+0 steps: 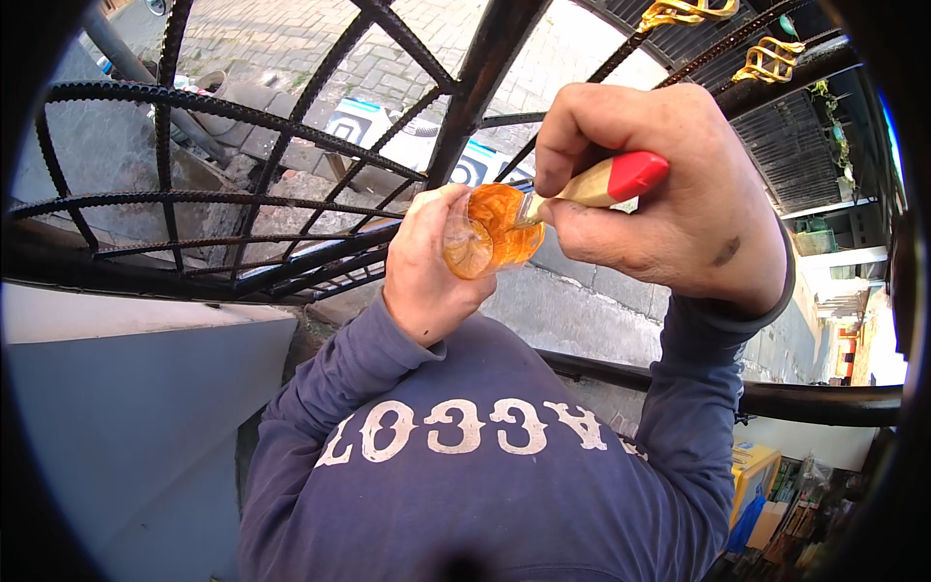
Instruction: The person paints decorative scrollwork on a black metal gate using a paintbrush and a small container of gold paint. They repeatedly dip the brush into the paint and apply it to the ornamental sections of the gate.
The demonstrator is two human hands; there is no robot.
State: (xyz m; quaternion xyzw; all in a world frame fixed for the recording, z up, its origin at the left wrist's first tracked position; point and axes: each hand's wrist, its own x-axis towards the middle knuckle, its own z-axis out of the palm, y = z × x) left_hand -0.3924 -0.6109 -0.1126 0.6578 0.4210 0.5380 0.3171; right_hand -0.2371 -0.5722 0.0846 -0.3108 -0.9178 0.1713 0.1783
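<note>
My left hand (429, 269) grips a clear plastic cup (469, 251) whose inside is coated with gold-orange paint. The cup is tilted, its mouth turned to the right. Between the thumb and fingers of my right hand (647, 182) is a flat paintbrush (589, 185) with a pale wooden handle and a red end. Its ferrule reaches the cup's mouth; the bristles are inside, and I cannot make them out clearly. Beyond both hands stands a black metal railing (291, 131) of ribbed bars. Two twisted basket ornaments on it, one an upper gold ornament (684, 11) and the other a lower gold ornament (771, 62), are gold-coloured.
A thick black rail (822, 404) runs across at the lower right. Left of me is a grey wall (131, 407) with a pale top. Printed sheets (364, 124) lie on the ground behind the bars, near a brick-paved street (276, 44). A yellow case (753, 465) sits at the lower right.
</note>
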